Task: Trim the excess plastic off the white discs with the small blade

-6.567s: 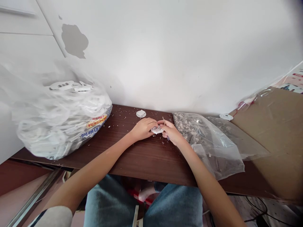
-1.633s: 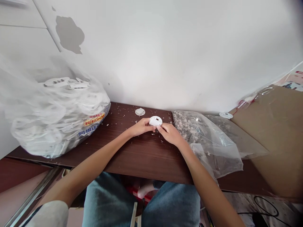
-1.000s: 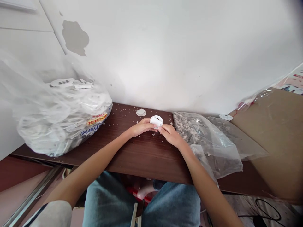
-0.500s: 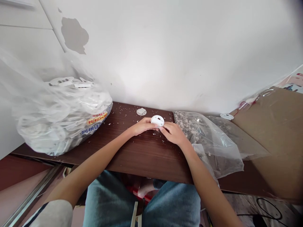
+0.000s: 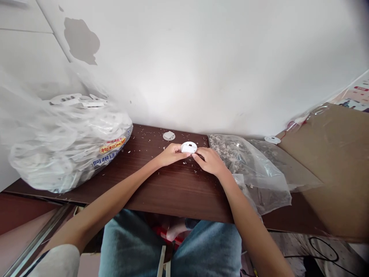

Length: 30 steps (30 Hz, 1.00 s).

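A round white plastic part (image 5: 188, 147) with a small dark rectangular slot is held between both hands above the table. My left hand (image 5: 172, 154) is closed on its left edge, thumb along the near side. My right hand (image 5: 210, 160) grips the right edge with thumb and fingers; the fingertips are partly hidden behind the part. Just beyond, a similar round white part (image 5: 168, 135) with a raised block lies on the tabletop. Small white shavings are scattered around it and under the hands.
On the left a clear plastic bag (image 5: 72, 146) bulges with white parts. To the right, another clear bag (image 5: 245, 165) holds small pale bits. A round white part (image 5: 272, 140) rests near the cardboard box (image 5: 331, 169). The brown table (image 5: 178, 196) meets a white wall.
The round part has tilted, its face now looking flatter. Both hands keep their hold on it. The whole view has shifted slightly, so the surroundings appear further left.
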Motion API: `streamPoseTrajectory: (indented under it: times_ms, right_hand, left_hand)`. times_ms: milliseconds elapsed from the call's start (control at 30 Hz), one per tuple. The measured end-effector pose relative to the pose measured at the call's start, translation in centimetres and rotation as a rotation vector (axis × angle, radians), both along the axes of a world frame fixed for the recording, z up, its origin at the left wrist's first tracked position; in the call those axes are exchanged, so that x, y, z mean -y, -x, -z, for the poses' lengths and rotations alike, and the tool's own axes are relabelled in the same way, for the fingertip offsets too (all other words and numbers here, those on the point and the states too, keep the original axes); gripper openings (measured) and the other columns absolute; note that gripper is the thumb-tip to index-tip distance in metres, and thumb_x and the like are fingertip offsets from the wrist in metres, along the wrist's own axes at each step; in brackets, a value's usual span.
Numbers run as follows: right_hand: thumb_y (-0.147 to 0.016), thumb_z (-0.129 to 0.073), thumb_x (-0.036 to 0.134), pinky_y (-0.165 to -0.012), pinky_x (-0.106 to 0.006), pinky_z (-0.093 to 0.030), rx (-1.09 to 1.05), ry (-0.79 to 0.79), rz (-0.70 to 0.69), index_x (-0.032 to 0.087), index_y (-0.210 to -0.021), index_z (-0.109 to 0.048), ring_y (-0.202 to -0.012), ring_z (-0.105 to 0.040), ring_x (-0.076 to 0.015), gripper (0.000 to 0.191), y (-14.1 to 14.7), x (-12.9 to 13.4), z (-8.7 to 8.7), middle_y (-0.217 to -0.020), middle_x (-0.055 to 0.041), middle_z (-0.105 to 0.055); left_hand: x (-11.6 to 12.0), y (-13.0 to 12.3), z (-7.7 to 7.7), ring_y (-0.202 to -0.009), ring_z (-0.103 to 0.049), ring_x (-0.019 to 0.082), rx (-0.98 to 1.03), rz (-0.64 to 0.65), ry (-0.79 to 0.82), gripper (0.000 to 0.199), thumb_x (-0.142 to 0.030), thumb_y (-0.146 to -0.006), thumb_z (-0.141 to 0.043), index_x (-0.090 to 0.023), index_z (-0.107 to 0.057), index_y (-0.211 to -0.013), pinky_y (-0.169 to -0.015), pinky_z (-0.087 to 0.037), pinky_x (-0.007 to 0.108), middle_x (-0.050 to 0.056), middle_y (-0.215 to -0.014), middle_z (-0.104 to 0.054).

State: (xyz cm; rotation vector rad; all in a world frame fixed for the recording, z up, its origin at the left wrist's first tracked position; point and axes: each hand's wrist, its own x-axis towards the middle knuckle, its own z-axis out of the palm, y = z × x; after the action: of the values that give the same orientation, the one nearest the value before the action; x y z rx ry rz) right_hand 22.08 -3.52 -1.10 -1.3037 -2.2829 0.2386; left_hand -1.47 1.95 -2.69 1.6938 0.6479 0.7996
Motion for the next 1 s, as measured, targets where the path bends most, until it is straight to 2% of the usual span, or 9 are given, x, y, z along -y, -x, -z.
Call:
streamPoseTrajectory:
  times_ms: [133,233,400,467,600,700,833,1000]
  right_hand:
    - [-0.111,-0.048,0.043,-0.072,-0.034,-0.036,-0.007,0.031,0.022,0.022,-0.105,-0.073,-0.078,-0.063,-0.0222,0.033,-0.12,-0.10,-0.05,-0.097,-0.0078,-0.076]
    - [-0.111,-0.048,0.042,-0.072,-0.033,-0.037,-0.023,0.061,0.030,0.024,-0.110,-0.073,-0.081,-0.065,-0.0225,0.030,-0.07,-0.10,-0.05,-0.099,-0.0063,-0.077]
    - [-0.111,-0.047,0.043,-0.072,-0.031,-0.037,-0.046,0.098,0.055,0.025,-0.106,-0.070,-0.081,-0.064,-0.0216,0.030,-0.03,-0.07,-0.27,-0.096,-0.0044,-0.075]
    - [-0.111,-0.047,0.044,-0.071,-0.031,-0.036,-0.063,0.117,0.041,0.024,-0.102,-0.070,-0.079,-0.063,-0.0206,0.031,-0.13,-0.08,-0.42,-0.094,-0.0038,-0.074]
    - [-0.110,-0.047,0.042,-0.070,-0.031,-0.037,-0.118,0.149,0.003,0.021,-0.084,-0.066,-0.075,-0.060,-0.0189,0.039,-0.33,-0.23,-0.35,-0.085,-0.0035,-0.070]
    - [-0.110,-0.047,0.039,-0.074,-0.031,-0.040,-0.138,0.151,-0.025,0.020,-0.078,-0.063,-0.077,-0.061,-0.0192,0.040,-0.20,-0.40,0.01,-0.084,-0.0039,-0.069]
    - [-0.109,-0.048,0.037,-0.076,-0.032,-0.041,-0.134,0.146,-0.048,0.021,-0.082,-0.066,-0.077,-0.061,-0.0192,0.036,0.24,-0.43,0.27,-0.084,-0.0033,-0.070]
    - [-0.109,-0.049,0.037,-0.079,-0.032,-0.042,-0.137,0.137,-0.067,0.022,-0.096,-0.073,-0.085,-0.064,-0.0206,0.031,0.62,-0.23,0.05,-0.095,-0.0047,-0.074]
  left_hand:
    - [0.46,-0.13,-0.09,-0.085,-0.066,0.018,-0.043,-0.045,-0.052,0.040,-0.049,-0.090,-0.079,-0.011,-0.079,-0.103,-0.079,-0.051,0.028,0.006,-0.094,-0.075]
    - [0.76,-0.13,-0.24,-0.085,-0.066,0.018,-0.073,-0.064,-0.071,0.038,-0.048,-0.092,-0.077,-0.012,-0.079,-0.104,-0.080,-0.051,0.028,0.006,-0.095,-0.075]
    - [0.70,-0.12,-0.60,-0.088,-0.068,0.020,-0.085,-0.073,-0.063,0.039,-0.048,-0.091,-0.077,-0.012,-0.078,-0.106,-0.081,-0.052,0.030,0.007,-0.098,-0.076]
    - [0.53,-0.17,-0.66,-0.094,-0.070,0.022,-0.072,-0.045,-0.032,0.039,-0.047,-0.091,-0.078,-0.012,-0.078,-0.108,-0.086,-0.054,0.032,0.009,-0.102,-0.077]
    - [0.38,-0.43,-0.51,-0.106,-0.074,0.024,0.061,0.030,0.097,0.046,-0.039,-0.090,-0.081,-0.014,-0.068,-0.127,-0.099,-0.057,0.039,0.012,-0.120,-0.076]
    - [0.53,-0.59,-0.36,-0.099,-0.076,0.022,0.144,0.036,0.146,0.051,-0.036,-0.089,-0.082,-0.016,-0.060,-0.130,-0.094,-0.060,0.039,0.012,-0.124,-0.072]
    - [0.86,-0.70,-0.47,-0.090,-0.075,0.018,0.161,0.027,0.146,0.049,-0.035,-0.088,-0.083,-0.017,-0.057,-0.126,-0.090,-0.061,0.037,0.008,-0.114,-0.072]
    - [0.91,-0.88,-0.43,-0.095,-0.072,0.018,0.156,0.000,0.118,0.057,-0.035,-0.081,-0.091,-0.018,-0.057,-0.123,-0.089,-0.060,0.034,0.008,-0.116,-0.070]
